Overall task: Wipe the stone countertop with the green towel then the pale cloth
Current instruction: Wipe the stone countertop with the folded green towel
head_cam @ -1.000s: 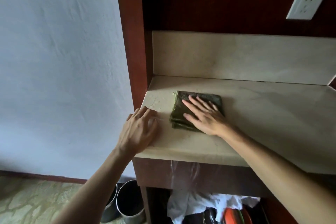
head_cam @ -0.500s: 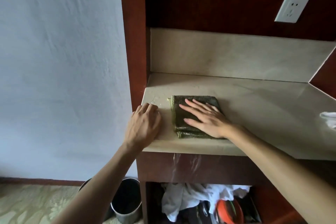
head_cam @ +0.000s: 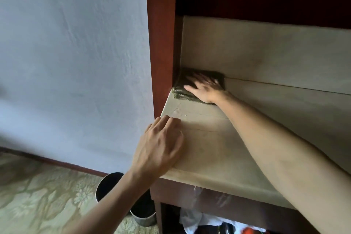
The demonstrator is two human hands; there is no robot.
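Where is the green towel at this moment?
In the head view, the green towel lies folded in the countertop's back-left corner, against the wooden side panel and stone backsplash, under the flat right hand.

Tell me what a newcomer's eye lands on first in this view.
The right hand pressed flat on the folded green towel, which is pushed into the back left corner of the pale stone countertop. Nearer, the left hand rests flat at the counter's front left edge, beside the red-brown wooden side panel.

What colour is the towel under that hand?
Dark green towel, folded, pressed under the right hand; head view.
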